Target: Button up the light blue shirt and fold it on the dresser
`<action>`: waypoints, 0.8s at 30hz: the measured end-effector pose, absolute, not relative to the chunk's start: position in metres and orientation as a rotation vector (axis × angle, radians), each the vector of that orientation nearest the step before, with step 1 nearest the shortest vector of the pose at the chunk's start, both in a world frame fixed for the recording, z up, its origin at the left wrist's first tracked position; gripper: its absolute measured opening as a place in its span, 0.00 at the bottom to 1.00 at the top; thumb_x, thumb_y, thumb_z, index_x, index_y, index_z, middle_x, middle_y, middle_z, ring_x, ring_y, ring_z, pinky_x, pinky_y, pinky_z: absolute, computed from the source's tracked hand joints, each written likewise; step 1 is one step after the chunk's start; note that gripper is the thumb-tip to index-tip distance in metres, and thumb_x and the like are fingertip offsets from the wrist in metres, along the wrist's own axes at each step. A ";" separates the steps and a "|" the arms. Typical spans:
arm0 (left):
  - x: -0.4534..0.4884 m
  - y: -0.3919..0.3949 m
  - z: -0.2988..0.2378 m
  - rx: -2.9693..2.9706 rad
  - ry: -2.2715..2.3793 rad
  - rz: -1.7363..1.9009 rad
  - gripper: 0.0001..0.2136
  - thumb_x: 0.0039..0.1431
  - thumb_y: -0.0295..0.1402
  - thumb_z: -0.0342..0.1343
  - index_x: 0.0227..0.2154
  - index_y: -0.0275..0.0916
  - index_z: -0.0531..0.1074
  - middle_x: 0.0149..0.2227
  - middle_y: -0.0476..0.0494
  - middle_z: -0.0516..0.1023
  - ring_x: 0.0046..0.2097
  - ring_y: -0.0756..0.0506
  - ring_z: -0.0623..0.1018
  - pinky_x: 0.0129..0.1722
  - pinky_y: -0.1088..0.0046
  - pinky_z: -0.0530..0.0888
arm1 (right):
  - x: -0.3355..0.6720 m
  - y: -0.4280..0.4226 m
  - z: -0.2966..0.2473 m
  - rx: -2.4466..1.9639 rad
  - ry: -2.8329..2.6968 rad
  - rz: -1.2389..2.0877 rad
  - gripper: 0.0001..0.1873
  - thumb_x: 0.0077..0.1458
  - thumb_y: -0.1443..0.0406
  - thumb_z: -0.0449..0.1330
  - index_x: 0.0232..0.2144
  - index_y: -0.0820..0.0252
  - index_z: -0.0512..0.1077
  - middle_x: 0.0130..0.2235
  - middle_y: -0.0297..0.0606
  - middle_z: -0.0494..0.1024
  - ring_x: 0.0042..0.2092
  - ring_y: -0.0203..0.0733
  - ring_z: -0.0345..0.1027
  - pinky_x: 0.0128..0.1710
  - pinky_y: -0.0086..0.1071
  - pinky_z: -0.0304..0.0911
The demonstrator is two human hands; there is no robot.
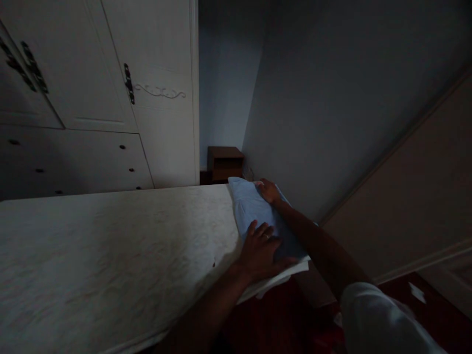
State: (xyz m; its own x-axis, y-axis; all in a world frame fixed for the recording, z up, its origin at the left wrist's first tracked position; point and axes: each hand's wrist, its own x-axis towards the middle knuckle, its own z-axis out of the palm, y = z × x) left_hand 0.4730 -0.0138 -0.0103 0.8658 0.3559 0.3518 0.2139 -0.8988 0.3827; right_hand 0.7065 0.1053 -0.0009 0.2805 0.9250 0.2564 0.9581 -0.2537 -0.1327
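Note:
A light blue folded cloth (246, 199) lies at the right end of a pale patterned mattress (147, 246). Flat on the near part of this cloth rests my left hand (260, 248), its fingers spread and a ring on one of them. My right hand (270, 191) reaches across to the cloth's far edge and presses on it with extended fingers. A white layer sticks out from under the near right corner, by my left thumb. My right forearm hides part of the cloth's right side.
White wardrobe doors and drawers (165, 137) with dark handles stand behind the mattress. In the far corner is a small brown nightstand (227, 164). A grey wall (313, 98) runs along the right. Below lies a dark red floor (265, 324) with a white scrap (417, 292).

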 end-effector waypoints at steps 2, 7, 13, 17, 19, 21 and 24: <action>0.472 -0.013 -0.009 2.659 0.450 0.651 0.25 0.66 0.52 0.40 0.49 0.43 0.75 0.59 0.41 0.71 0.65 0.41 0.63 0.67 0.52 0.47 | 0.696 0.095 0.009 -2.279 -1.719 -0.214 0.33 0.70 0.57 0.29 0.58 0.66 0.65 0.57 0.50 0.73 0.58 0.47 0.65 0.59 0.39 0.55; 0.472 -0.013 -0.006 2.634 0.451 0.693 0.25 0.69 0.49 0.38 0.47 0.41 0.77 0.57 0.41 0.74 0.63 0.42 0.67 0.66 0.53 0.50 | 0.672 0.045 0.027 -2.208 -1.861 -0.216 0.27 0.69 0.55 0.39 0.56 0.62 0.69 0.58 0.44 0.72 0.60 0.46 0.63 0.63 0.40 0.50; 0.471 -0.014 -0.007 2.672 0.446 0.723 0.24 0.69 0.47 0.39 0.46 0.41 0.77 0.56 0.40 0.74 0.62 0.41 0.67 0.66 0.52 0.51 | 0.695 -0.056 0.000 -2.219 -1.999 -0.309 0.28 0.66 0.51 0.45 0.61 0.56 0.65 0.64 0.46 0.63 0.66 0.54 0.54 0.65 0.53 0.48; 0.471 -0.016 -0.007 2.712 0.447 0.712 0.23 0.68 0.47 0.40 0.48 0.41 0.76 0.57 0.40 0.74 0.62 0.40 0.67 0.66 0.50 0.52 | 0.722 -0.095 -0.029 -2.205 -1.953 -0.204 0.32 0.65 0.49 0.44 0.65 0.56 0.59 0.67 0.45 0.57 0.67 0.52 0.51 0.64 0.50 0.52; 0.470 -0.017 -0.006 2.723 0.452 0.716 0.23 0.68 0.47 0.41 0.48 0.41 0.76 0.57 0.40 0.73 0.62 0.40 0.66 0.66 0.50 0.52 | 0.727 -0.099 -0.036 -2.198 -1.935 -0.175 0.34 0.65 0.48 0.42 0.66 0.58 0.56 0.68 0.46 0.53 0.68 0.51 0.48 0.66 0.49 0.51; 0.470 -0.018 -0.006 2.722 0.457 0.721 0.22 0.68 0.47 0.41 0.49 0.41 0.76 0.57 0.40 0.73 0.63 0.40 0.66 0.66 0.50 0.52 | 0.727 -0.099 -0.038 -2.207 -1.924 -0.153 0.35 0.66 0.48 0.41 0.66 0.60 0.55 0.68 0.48 0.52 0.68 0.51 0.46 0.66 0.49 0.49; 0.464 -0.021 -0.008 2.702 0.475 0.733 0.22 0.69 0.46 0.40 0.48 0.40 0.75 0.57 0.40 0.73 0.63 0.41 0.66 0.66 0.51 0.53 | 0.726 -0.097 -0.037 -2.181 -1.936 -0.135 0.34 0.66 0.48 0.40 0.67 0.59 0.54 0.68 0.48 0.53 0.68 0.50 0.46 0.66 0.50 0.50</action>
